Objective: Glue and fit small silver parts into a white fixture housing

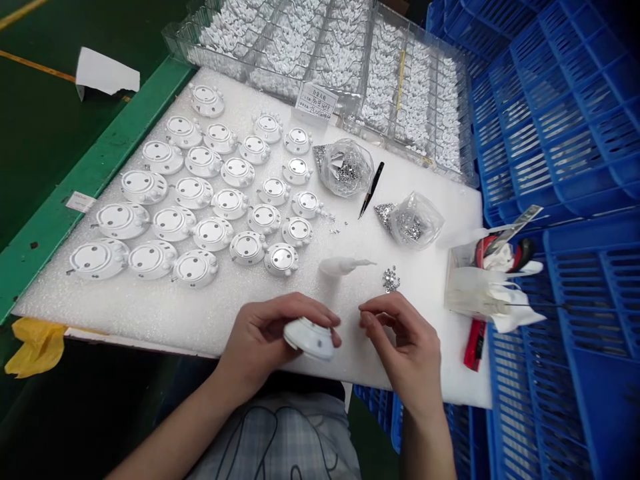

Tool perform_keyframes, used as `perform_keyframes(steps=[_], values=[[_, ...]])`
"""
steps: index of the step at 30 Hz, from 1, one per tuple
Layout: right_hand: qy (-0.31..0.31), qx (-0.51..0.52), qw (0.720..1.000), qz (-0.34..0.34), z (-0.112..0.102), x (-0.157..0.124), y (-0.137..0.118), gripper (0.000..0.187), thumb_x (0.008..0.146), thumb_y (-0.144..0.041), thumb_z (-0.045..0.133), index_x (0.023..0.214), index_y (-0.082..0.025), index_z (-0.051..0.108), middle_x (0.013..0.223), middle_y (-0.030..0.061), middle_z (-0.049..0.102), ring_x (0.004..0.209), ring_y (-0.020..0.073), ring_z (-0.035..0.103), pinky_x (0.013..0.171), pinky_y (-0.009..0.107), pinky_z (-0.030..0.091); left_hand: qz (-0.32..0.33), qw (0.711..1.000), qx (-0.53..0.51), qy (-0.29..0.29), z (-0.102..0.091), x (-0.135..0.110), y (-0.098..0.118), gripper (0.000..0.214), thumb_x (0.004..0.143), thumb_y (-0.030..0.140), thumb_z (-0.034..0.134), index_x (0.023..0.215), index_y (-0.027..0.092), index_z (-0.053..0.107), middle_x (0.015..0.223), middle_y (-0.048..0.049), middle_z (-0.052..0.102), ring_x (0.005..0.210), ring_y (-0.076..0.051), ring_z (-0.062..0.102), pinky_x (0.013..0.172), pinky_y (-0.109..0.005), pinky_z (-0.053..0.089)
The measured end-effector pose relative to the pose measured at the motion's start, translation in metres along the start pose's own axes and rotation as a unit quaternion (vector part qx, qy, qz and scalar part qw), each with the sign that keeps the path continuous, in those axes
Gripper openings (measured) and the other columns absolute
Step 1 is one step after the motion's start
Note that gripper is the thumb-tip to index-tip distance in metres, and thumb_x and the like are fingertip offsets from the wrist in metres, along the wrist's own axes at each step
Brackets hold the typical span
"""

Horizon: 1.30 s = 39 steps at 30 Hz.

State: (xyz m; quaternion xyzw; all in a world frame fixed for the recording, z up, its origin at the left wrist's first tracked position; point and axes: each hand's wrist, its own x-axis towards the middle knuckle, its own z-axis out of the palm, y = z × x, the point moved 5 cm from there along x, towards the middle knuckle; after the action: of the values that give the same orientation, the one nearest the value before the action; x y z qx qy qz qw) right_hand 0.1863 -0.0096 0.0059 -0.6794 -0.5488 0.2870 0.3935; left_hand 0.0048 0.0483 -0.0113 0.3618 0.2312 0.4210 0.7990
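My left hand (265,337) grips a small white round plastic housing (310,340), tilted on its side above the table's near edge. To its right, my right hand (407,340) is closed in a pinch, thumb against forefinger. Whatever may be between those fingertips is too small to make out. A small heap of shiny metal bits (391,279) lies just beyond the right hand. Between the hands and the rows of parts is a white squeeze bottle with a thin nozzle (343,267). Several similar white housings (203,161) sit in rows on the left of the white foam sheet (240,300).
Two clear bags of metal bits (345,170) lie mid-table, with black tweezers (371,190) between them. Clear trays of small white parts (340,50) line the back. At right are a tool holder (463,290), a red cutter (474,345) and blue crates (560,133).
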Motion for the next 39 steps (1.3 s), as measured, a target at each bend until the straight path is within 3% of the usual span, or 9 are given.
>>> perform_keyframes(steps=[3,6,11,15,19,23,29,34,39], values=[[-0.026,-0.042,0.998,-0.031,0.005,-0.002,-0.009,0.009,0.097,-0.020,0.063,0.094,-0.026,0.068,0.086,-0.0022,0.066,0.074,0.0089,0.061,0.063,0.019,0.051,0.000,0.993,-0.101,0.059,-0.007,0.002,-0.001,0.006,0.086,0.026,0.084,0.091,0.023,0.085,0.088,-0.0022,0.081,0.074,-0.013,0.076,0.073,-0.018,0.059],[-0.068,-0.053,0.995,-0.058,0.013,-0.005,-0.017,0.010,0.096,-0.017,0.062,0.095,-0.024,0.069,0.086,-0.0009,0.066,0.068,0.0083,0.059,0.054,0.018,0.047,-0.014,0.989,-0.130,0.069,-0.007,0.004,-0.002,0.009,0.084,0.029,0.086,0.090,0.023,0.084,0.084,-0.0015,0.080,0.073,-0.011,0.075,0.073,-0.016,0.058],[-0.113,-0.057,0.990,-0.064,0.019,-0.009,-0.021,0.012,0.097,-0.017,0.059,0.100,-0.023,0.069,0.089,0.0023,0.067,0.067,0.0104,0.063,0.050,0.019,0.046,-0.024,0.992,-0.109,0.050,-0.006,0.003,-0.005,0.011,0.085,0.029,0.085,0.093,0.023,0.084,0.086,-0.0038,0.081,0.078,-0.014,0.075,0.078,-0.022,0.058],[-0.102,-0.100,0.984,-0.105,0.022,-0.010,-0.026,0.012,0.096,-0.017,0.061,0.101,-0.023,0.070,0.086,0.0023,0.067,0.063,0.0105,0.062,0.053,0.021,0.049,-0.009,0.996,-0.064,0.058,-0.009,0.002,-0.006,0.016,0.080,0.034,0.089,0.089,0.022,0.084,0.090,-0.0057,0.081,0.076,-0.018,0.074,0.078,-0.028,0.060],[-0.098,-0.113,0.978,-0.143,0.026,-0.007,-0.032,0.014,0.094,-0.012,0.061,0.094,-0.022,0.071,0.081,0.0010,0.065,0.064,0.0104,0.060,0.056,0.021,0.048,-0.002,0.998,0.002,0.056,-0.009,0.002,-0.005,0.015,0.082,0.034,0.087,0.089,0.022,0.084,0.095,-0.0073,0.080,0.089,-0.021,0.074,0.082,-0.029,0.058],[-0.083,-0.028,0.993,-0.076,0.018,-0.004,-0.026,0.010,0.093,-0.016,0.065,0.088,-0.023,0.069,0.079,-0.0005,0.064,0.064,0.0103,0.057,0.055,0.021,0.045,-0.008,0.999,0.042,0.005,-0.001,0.005,-0.002,0.010,0.086,0.030,0.082,0.093,0.022,0.085,0.095,-0.0074,0.080,0.091,-0.021,0.074,0.081,-0.028,0.059],[0.037,0.107,0.993,0.026,-0.004,-0.003,-0.012,0.007,0.089,-0.025,0.073,0.083,-0.024,0.072,0.080,0.0016,0.063,0.071,0.0140,0.057,0.061,0.026,0.049,-0.042,0.987,0.146,-0.046,0.008,0.007,0.001,0.021,0.082,0.011,0.078,0.097,0.024,0.086,0.110,-0.0081,0.079,0.100,-0.023,0.075,0.078,-0.027,0.060],[0.016,0.152,0.988,0.027,0.003,0.002,-0.015,0.004,0.089,-0.025,0.074,0.086,-0.025,0.074,0.081,0.0013,0.062,0.075,0.0139,0.058,0.061,0.025,0.049,-0.073,0.988,0.123,-0.053,0.011,0.006,0.001,0.027,0.084,0.009,0.076,0.101,0.028,0.086,0.111,-0.0045,0.082,0.100,-0.020,0.076,0.083,-0.024,0.060],[0.003,0.149,0.988,0.028,0.004,0.002,-0.017,0.005,0.090,-0.025,0.072,0.086,-0.025,0.075,0.082,0.0028,0.062,0.078,0.0155,0.058,0.063,0.026,0.050,-0.071,0.985,0.149,-0.043,0.011,0.006,0.001,0.023,0.085,0.013,0.076,0.101,0.027,0.086,0.112,-0.0054,0.082,0.097,-0.021,0.077,0.085,-0.028,0.062]])
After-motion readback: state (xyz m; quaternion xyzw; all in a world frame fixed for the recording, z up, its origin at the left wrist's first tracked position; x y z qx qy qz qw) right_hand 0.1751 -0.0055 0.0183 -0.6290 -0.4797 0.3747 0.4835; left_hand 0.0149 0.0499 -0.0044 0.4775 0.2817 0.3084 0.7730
